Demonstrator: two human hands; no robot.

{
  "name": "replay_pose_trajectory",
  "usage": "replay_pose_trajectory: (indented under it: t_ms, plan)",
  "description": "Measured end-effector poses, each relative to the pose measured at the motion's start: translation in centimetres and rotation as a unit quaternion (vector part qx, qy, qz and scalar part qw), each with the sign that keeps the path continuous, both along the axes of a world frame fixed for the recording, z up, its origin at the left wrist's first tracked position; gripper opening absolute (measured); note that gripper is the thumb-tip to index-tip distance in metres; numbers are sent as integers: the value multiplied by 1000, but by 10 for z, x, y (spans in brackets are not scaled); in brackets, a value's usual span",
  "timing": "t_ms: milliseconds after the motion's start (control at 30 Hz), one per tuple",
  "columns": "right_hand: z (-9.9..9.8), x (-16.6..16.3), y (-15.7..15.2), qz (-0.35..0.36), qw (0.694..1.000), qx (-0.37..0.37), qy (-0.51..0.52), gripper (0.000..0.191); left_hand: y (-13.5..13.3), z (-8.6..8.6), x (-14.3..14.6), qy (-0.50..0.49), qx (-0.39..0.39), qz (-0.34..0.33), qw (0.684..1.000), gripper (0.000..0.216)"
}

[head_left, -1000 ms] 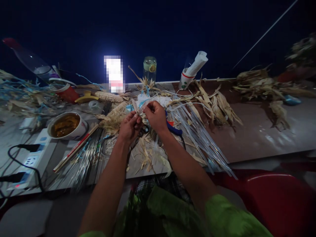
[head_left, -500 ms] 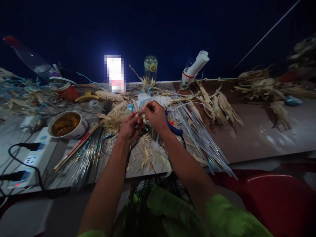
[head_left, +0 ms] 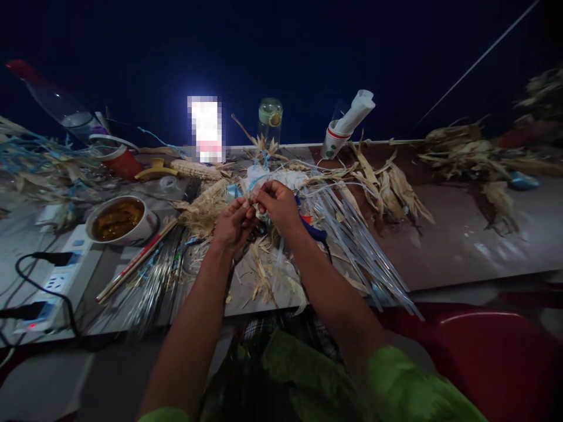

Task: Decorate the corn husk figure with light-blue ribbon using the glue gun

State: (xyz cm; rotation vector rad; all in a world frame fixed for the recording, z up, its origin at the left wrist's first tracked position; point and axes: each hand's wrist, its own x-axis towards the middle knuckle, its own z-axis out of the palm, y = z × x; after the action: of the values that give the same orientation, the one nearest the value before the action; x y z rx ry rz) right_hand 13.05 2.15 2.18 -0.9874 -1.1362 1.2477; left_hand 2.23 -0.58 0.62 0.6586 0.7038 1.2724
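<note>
My left hand [head_left: 231, 224] and my right hand [head_left: 278, 205] meet over the middle of the table, fingertips pinched together on a small pale strip of dried corn husk [head_left: 251, 197]. Both hands are closed on it. Loose husk scraps [head_left: 261, 275] lie on the table just below my wrists. A blue-handled tool [head_left: 312, 230] lies under my right wrist. A fan of clear plastic strips [head_left: 356, 243] spreads out to the right of my right hand.
A bowl of brown liquid [head_left: 118, 220] and chopsticks [head_left: 134, 262] sit at left, with a power strip [head_left: 53, 281] and cables. Corn cobs [head_left: 196, 170], a jar [head_left: 270, 119], a paper cup [head_left: 333, 140] and a bright lamp [head_left: 206, 128] stand at the back. Husk piles [head_left: 475, 155] lie right; a red chair [head_left: 497, 346] is lower right.
The hands have drawn slightly closer together, and the husk piece that stuck up from my left fingers is now tucked between both pinches.
</note>
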Motion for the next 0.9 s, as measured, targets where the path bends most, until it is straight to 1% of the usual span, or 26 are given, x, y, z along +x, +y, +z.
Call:
replay_pose_trajectory:
  t_ms: [167,500,700,900]
  plan:
    - [1,-1,-1,13,999,-13,29,15,0,0,2,4,11,6,1000,15]
    - [0,-1,-1,26,999,-24,39,17,3,-5,3,2,24,15,1000,14]
    - [-1,-4,-3,36,999,-12,32,17,3,-5,6,36,17,65,997,21]
    - [2,-6,-6,53,997,-31,52,20,4,-11,6,50,23,103,993,21]
